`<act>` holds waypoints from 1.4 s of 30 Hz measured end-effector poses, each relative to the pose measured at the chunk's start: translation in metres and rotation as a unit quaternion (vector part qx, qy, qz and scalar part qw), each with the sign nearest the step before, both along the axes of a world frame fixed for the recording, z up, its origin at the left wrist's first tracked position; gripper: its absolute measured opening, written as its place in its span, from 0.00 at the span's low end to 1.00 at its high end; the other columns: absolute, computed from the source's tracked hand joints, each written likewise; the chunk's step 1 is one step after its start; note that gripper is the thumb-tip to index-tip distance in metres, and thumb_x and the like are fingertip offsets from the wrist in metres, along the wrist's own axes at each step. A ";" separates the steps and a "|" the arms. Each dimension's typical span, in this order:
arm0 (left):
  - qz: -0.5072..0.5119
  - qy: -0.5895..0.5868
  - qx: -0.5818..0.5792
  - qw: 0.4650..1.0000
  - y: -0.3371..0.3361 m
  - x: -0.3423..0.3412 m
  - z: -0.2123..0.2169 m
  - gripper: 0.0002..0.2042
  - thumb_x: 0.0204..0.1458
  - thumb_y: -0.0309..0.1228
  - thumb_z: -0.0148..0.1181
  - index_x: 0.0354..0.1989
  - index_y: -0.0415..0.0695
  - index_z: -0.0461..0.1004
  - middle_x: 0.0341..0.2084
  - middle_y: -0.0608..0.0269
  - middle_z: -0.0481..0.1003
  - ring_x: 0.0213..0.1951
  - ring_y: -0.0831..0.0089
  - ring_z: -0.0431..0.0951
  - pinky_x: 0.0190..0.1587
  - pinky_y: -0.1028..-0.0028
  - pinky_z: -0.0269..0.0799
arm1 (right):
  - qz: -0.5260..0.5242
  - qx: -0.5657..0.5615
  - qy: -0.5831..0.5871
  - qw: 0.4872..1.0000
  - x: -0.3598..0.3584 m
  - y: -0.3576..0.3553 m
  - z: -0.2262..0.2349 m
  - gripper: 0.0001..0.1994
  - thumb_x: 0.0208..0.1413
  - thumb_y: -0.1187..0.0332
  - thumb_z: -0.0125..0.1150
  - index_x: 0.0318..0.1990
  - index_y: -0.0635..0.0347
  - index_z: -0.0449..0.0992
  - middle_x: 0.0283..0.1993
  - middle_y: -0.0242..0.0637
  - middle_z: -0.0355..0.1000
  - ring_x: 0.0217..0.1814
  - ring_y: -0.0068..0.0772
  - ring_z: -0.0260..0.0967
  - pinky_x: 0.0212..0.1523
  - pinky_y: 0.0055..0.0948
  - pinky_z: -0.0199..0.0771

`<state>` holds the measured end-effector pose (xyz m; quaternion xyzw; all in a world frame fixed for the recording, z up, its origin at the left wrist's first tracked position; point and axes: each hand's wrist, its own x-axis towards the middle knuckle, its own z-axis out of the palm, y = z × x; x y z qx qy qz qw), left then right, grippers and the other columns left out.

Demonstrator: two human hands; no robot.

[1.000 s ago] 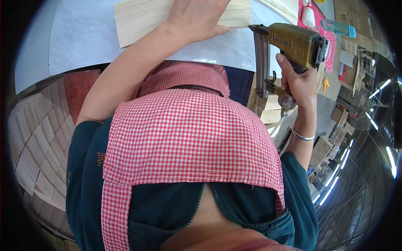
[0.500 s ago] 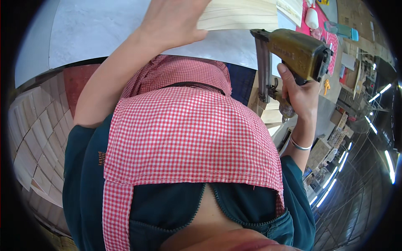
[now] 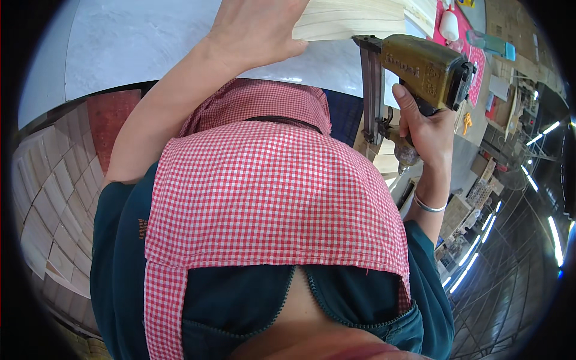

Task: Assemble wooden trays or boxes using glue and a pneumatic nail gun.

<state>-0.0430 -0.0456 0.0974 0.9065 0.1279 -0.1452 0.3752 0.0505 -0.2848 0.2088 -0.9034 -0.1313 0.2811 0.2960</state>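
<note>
My right hand (image 3: 427, 123) grips a brass-coloured pneumatic nail gun (image 3: 420, 69), its thumb along the handle side. The gun's dark magazine points down toward my body, and its nose is beside the near right part of a pale wooden board (image 3: 354, 21). My left hand (image 3: 258, 33) reaches over the white worktop (image 3: 138, 42) to the left end of that board. Its thumb sticks out by the board's near edge; the other fingers are mostly cut off by the top of the picture, so their grip is hidden.
Another pale wooden piece (image 3: 423, 13) lies to the right. Beyond it are a white bottle (image 3: 449, 25) on a pink cloth and a teal clear bottle (image 3: 489, 43). Stacked wooden pieces (image 3: 54, 192) stand at my left. An orange tool (image 3: 467, 123) lies right of the gun.
The nail gun and my right hand have shifted slightly left. My left hand has moved a little right and up, while the view itself has shifted slightly.
</note>
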 end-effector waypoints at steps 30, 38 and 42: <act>-0.051 -0.030 -0.081 0.995 0.000 0.018 -0.055 0.55 0.43 0.63 0.67 0.70 0.33 0.52 0.66 0.40 0.60 0.71 0.46 0.55 0.72 0.43 0.45 | -0.027 -0.049 -0.022 0.998 -0.049 0.002 0.019 0.21 0.52 0.65 0.76 0.51 0.65 0.78 0.44 0.46 0.81 0.40 0.40 0.81 0.37 0.31 0.83; -0.057 -0.077 -0.060 0.994 -0.003 0.021 -0.055 0.56 0.43 0.67 0.62 0.69 0.33 0.53 0.65 0.40 0.61 0.70 0.46 0.56 0.72 0.43 0.44 | -0.106 -0.066 -0.009 0.992 -0.062 0.008 0.019 0.21 0.54 0.63 0.74 0.52 0.64 0.77 0.44 0.46 0.81 0.41 0.40 0.81 0.40 0.32 0.83; -0.055 -0.073 -0.058 0.994 -0.003 0.021 -0.051 0.56 0.43 0.68 0.62 0.69 0.33 0.53 0.65 0.41 0.61 0.70 0.45 0.56 0.72 0.43 0.44 | -0.110 -0.067 -0.004 0.992 -0.063 0.007 0.020 0.21 0.55 0.62 0.74 0.52 0.64 0.77 0.44 0.45 0.81 0.41 0.40 0.81 0.40 0.31 0.83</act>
